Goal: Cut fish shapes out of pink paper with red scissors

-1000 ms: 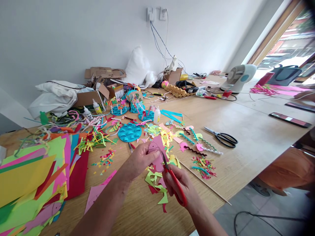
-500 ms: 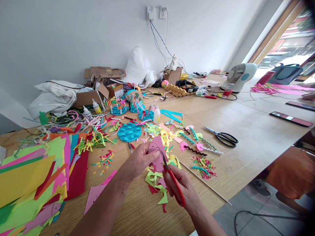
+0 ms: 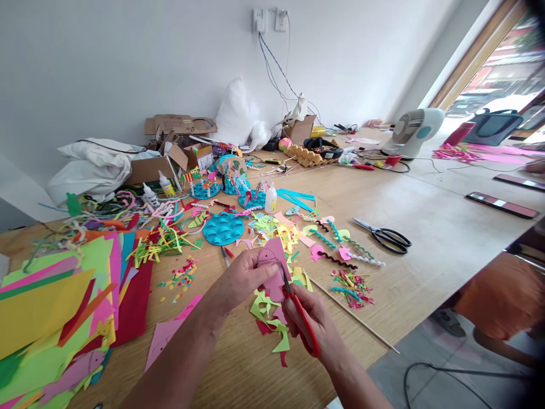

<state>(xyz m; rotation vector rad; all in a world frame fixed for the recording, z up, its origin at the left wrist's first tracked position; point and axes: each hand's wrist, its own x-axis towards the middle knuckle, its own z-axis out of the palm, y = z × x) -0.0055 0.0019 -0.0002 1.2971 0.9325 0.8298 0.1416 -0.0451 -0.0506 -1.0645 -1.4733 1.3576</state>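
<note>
Between thumb and fingers, my left hand [image 3: 247, 278] pinches a piece of pink paper [image 3: 272, 253] with a fish outline drawn on it. My right hand [image 3: 313, 318] is closed around the red handles of a pair of scissors [image 3: 304, 324]. The scissor blades lie at the right side of the pink paper, by the drawn line. Yellow-green paper scraps [image 3: 272, 318] are spread on the table under both hands. Another pink sheet with a drawing [image 3: 162, 341] lies by my left forearm.
Coloured paper sheets [image 3: 42, 307] are piled at left. A blue scalloped disc [image 3: 223, 228] and a glue bottle [image 3: 271, 200] stand beyond my hands. Black-handled scissors [image 3: 389, 240] and a thin wooden stick [image 3: 353, 315] lie at right. A person's orange garment [image 3: 502, 295] shows beyond the table edge.
The pink paper has tilted slightly in my left hand, and the scissors stay at its right side. Otherwise little differs.
</note>
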